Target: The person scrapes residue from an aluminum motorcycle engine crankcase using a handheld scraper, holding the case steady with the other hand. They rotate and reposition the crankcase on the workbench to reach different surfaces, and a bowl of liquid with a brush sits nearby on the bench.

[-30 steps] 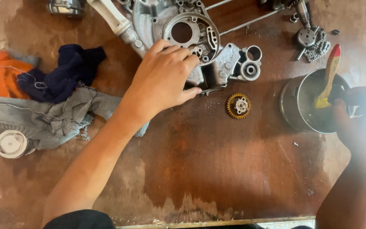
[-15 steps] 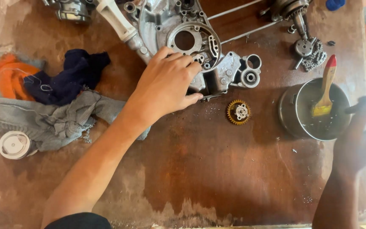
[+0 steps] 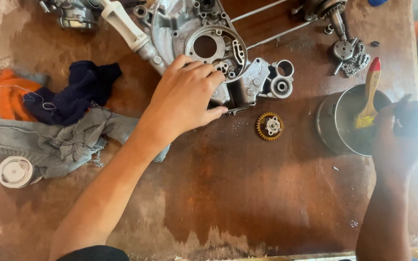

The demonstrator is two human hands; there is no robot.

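Note:
My left hand (image 3: 185,101) lies on the lower edge of a grey aluminium engine case (image 3: 204,29), fingers curled over it and gripping. My right hand (image 3: 402,140) is at the right edge of the wooden table (image 3: 247,203), closed around a small dark object that I cannot make out, just beside a round metal bowl (image 3: 330,125). A paintbrush (image 3: 369,92) with a red-tipped wooden handle leans in the bowl. A small brass-coloured gear (image 3: 270,126) lies loose on the table between the case and the bowl.
Rags lie at the left: grey (image 3: 64,140), dark blue (image 3: 78,92) and orange (image 3: 6,94), with a white round cap (image 3: 14,171) below them. A white-handled tool (image 3: 122,21), two thin rods (image 3: 267,36) and a chain with a shaft (image 3: 351,53) lie at the back.
My right hand has risen toward the bowl's right rim and curled tighter. My left hand has stayed on the engine case. The view has shifted slightly.

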